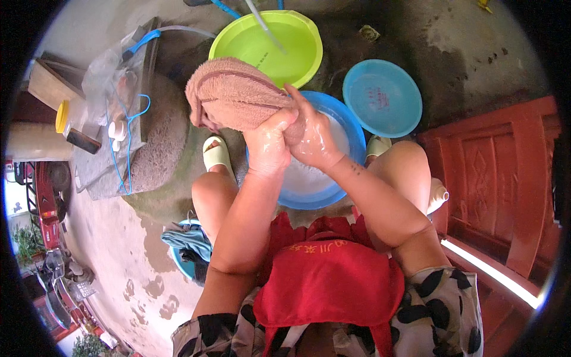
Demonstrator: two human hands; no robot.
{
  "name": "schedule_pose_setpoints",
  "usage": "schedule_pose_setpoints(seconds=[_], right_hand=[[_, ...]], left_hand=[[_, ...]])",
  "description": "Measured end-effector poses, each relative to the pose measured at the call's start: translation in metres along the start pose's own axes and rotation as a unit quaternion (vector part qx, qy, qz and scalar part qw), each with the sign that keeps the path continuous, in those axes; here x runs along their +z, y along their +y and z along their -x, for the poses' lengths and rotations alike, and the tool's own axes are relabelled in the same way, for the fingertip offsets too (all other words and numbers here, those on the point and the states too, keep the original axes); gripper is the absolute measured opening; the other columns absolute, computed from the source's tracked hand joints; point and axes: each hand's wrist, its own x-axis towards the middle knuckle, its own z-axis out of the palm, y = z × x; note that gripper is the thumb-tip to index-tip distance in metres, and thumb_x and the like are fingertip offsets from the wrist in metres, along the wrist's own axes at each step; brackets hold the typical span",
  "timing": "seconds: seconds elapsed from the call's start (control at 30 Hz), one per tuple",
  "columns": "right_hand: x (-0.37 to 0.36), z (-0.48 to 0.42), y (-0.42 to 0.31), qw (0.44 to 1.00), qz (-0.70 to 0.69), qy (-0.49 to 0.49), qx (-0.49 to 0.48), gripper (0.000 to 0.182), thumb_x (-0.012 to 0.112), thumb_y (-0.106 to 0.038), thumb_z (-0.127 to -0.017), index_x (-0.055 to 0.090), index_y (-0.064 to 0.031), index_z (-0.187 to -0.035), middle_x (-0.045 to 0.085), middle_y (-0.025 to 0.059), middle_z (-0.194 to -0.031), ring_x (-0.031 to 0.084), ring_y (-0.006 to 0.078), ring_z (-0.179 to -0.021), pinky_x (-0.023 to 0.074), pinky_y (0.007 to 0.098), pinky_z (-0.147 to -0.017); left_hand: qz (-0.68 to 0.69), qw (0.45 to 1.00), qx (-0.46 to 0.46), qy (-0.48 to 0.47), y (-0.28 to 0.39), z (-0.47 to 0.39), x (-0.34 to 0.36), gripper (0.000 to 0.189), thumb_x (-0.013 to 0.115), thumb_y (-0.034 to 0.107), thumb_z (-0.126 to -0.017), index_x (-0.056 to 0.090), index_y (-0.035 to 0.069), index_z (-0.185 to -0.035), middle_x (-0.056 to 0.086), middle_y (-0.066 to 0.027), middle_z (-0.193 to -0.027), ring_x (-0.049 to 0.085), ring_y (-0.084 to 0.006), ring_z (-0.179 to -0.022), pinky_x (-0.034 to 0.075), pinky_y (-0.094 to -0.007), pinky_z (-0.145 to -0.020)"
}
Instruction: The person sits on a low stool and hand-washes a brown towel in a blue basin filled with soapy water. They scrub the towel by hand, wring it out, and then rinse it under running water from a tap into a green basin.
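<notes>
A wet, plush pinkish-brown cloth [236, 93] with darker trim is bunched up in front of me. My left hand [270, 145] is closed around its narrow, gathered end. Pressed close beside it, my right hand [316, 138] grips the same gathered end, with one finger pointing up. Both hands glisten with water. Below them stands a blue basin [312, 201] with cloudy, whitish suds in it [308, 183]. The cloth's wide part bulges to the upper left, across the near rim of a lime-green basin [317, 58].
A hose [263, 22] reaches into the water-filled green basin. A light-blue basin [383, 98] is at right, near a red wooden door [482, 178]. At left, a stone slab [98, 174] bears a phone [83, 140] and a brush [142, 42]. Clothes [189, 238] fill a tub by my left leg.
</notes>
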Motion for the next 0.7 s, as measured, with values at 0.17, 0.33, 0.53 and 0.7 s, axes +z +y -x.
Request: schedule_pose_setpoints(seconds=[0.17, 0.33, 0.53, 0.7], right_hand=[[-0.003, -0.014, -0.005, 0.99, -0.037, -0.114, 0.069, 0.055, 0.07, -0.029, -0.063, 0.052, -0.0051, -0.109, 0.061, 0.0195, -0.1, 0.056, 0.0366, -0.097, 0.0452, 0.0412, -0.082], [0.001, -0.015, 0.005, 0.972, -0.11, -0.196, 0.074, 0.052, 0.072, -0.027, -0.059, 0.056, -0.0055, -0.104, 0.062, 0.0161, -0.1, 0.057, 0.0336, -0.096, 0.0451, 0.0376, -0.083], [-0.003, -0.008, -0.007, 0.938, -0.204, -0.249, 0.125, 0.051, 0.075, -0.025, -0.056, 0.059, -0.0041, -0.1, 0.064, 0.012, -0.097, 0.06, 0.0231, -0.092, 0.0452, 0.0329, -0.083], [-0.002, -0.001, -0.009, 0.941, -0.197, -0.221, 0.163, 0.049, 0.074, -0.023, -0.057, 0.06, -0.0018, -0.099, 0.064, 0.0113, -0.095, 0.06, 0.0204, -0.09, 0.0456, 0.0319, -0.081]], left_hand=[[-0.143, 0.987, 0.047, -0.048, 0.012, 0.004, 0.001, 0.048, 0.059, -0.005, -0.055, 0.048, 0.0, -0.101, 0.053, -0.0078, -0.089, 0.053, -0.019, -0.083, 0.045, -0.0297, -0.074], [-0.27, 0.953, 0.128, -0.056, 0.01, -0.002, -0.008, 0.049, 0.062, -0.001, -0.056, 0.047, -0.001, -0.103, 0.053, -0.0087, -0.094, 0.052, -0.0201, -0.088, 0.044, -0.0312, -0.077], [-0.334, 0.927, 0.155, -0.075, 0.014, 0.003, -0.014, 0.052, 0.064, 0.002, -0.057, 0.047, -0.001, -0.106, 0.054, -0.0091, -0.097, 0.052, -0.0205, -0.091, 0.043, -0.0315, -0.081], [-0.255, 0.949, 0.157, -0.101, 0.017, 0.015, -0.01, 0.042, 0.068, 0.006, -0.063, 0.051, -0.002, -0.1, 0.056, -0.0072, -0.092, 0.054, -0.0179, -0.086, 0.045, -0.0297, -0.077]])
